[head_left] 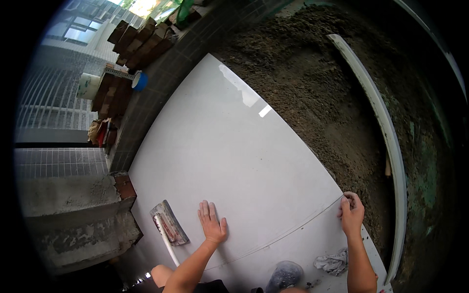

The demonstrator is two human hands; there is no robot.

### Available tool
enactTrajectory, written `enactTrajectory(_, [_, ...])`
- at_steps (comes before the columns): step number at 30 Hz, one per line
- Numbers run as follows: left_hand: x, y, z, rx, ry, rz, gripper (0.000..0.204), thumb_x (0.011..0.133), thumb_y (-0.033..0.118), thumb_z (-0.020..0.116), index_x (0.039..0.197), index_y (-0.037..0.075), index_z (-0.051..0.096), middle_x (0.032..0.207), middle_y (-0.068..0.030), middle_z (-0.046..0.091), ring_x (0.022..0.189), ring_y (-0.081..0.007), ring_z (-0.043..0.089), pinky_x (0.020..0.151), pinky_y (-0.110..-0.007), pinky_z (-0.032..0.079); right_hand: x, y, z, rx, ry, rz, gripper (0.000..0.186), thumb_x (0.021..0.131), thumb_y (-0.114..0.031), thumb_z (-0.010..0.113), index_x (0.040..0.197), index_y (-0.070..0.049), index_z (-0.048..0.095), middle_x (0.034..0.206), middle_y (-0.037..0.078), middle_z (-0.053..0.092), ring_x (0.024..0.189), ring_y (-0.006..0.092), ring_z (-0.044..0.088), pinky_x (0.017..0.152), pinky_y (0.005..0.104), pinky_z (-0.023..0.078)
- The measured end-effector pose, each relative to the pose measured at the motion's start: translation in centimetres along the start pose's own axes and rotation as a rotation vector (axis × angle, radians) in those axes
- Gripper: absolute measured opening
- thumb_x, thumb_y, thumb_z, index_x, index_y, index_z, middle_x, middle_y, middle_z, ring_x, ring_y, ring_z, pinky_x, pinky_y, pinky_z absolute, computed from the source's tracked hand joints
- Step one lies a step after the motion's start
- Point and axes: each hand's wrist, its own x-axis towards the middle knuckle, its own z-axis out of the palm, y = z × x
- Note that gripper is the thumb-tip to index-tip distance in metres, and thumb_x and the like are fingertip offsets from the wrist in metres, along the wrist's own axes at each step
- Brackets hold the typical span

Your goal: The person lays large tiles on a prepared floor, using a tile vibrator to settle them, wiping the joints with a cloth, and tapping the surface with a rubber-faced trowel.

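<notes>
A large pale floor tile (234, 141) with a glossy surface lies in front of me. My left hand (212, 225) rests flat on it, fingers stretched and thumb apart. At the tile's right corner, beside the thin joint (273, 239) with the nearer tile (293, 249), my right hand (351, 212) has its fingers curled and pressed together. Whatever is between those fingers cannot be made out. Left of my left hand lies a tool with a wide, dirty rectangular head (169, 222) and a white handle (167, 245). A crumpled grey-white cloth (332, 262) lies near my right forearm.
Rough brown mortar or sand (303, 83) borders the tile on the right, with a long pale straight bar (383, 117) across it. Stacked bricks (139, 46), a white tub (89, 86) and a blue roll (140, 81) stand on the left ledge. A concrete step (78, 200) juts in below.
</notes>
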Motion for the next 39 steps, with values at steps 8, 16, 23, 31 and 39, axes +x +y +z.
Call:
enactTrajectory(8, [7.4,-0.3,-0.5,-0.047,0.113,-0.085,0.065,0.091,0.030,0.053,0.145,-0.001,0.036,0.154,-0.0222,0.030,0.144,-0.0412,0.024,0.116,-0.056,0.017,0.6,-0.1,0.2,-0.027,0.003,0.038,0.016,0.099,-0.016,0.055,0.095,-0.001,0.058,0.068,0.002,0.055,0.051,0.0072,0.051,0.045,0.0227,0.039])
enactTrajectory(16, [10.2,-1.3,-0.3,-0.093,0.137,-0.255,0.063,0.091,0.032,0.053,0.145,0.002,0.040,0.155,-0.0187,0.031,0.146,-0.0370,0.024,0.117,-0.054,0.017,1.9,-8.0,9.0,-0.369,-0.170,-0.506,0.016,0.097,-0.008,0.057,0.107,0.003,0.063,0.080,0.009,0.064,0.065,0.0142,0.063,0.060,0.0266,0.050])
enactTrajectory(23, [9.9,-1.3,-0.9,-0.133,0.068,-0.346,0.067,0.090,0.036,0.054,0.148,0.006,0.039,0.158,-0.0153,0.028,0.147,-0.0328,0.021,0.119,-0.052,0.016,3.6,-18.0,29.5,-0.625,-0.646,-0.755,0.023,0.095,-0.015,0.061,0.115,-0.005,0.066,0.083,0.010,0.072,0.072,0.0208,0.071,0.061,0.0304,0.054])
enactTrajectory(31, [10.6,-1.1,-1.0,-0.214,0.083,-0.346,0.069,0.087,0.035,0.058,0.146,0.005,0.040,0.157,-0.0164,0.030,0.147,-0.0340,0.024,0.118,-0.053,0.018,6.4,-37.4,55.9,-0.605,-0.427,-1.254,0.044,0.096,-0.030,0.057,0.137,-0.015,0.048,0.096,0.015,0.070,0.088,0.0356,0.067,0.072,0.0448,0.052])
enactTrajectory(39, [8.4,-2.7,-0.7,-0.218,0.108,-0.398,0.071,0.085,0.034,0.061,0.147,0.007,0.039,0.157,-0.0144,0.030,0.147,-0.0324,0.025,0.118,-0.052,0.020,7.9,-37.0,58.7,-0.580,-0.299,-1.380,0.025,0.094,-0.031,0.058,0.097,-0.007,0.064,0.082,0.022,0.067,0.083,0.0429,0.064,0.073,0.0510,0.050])
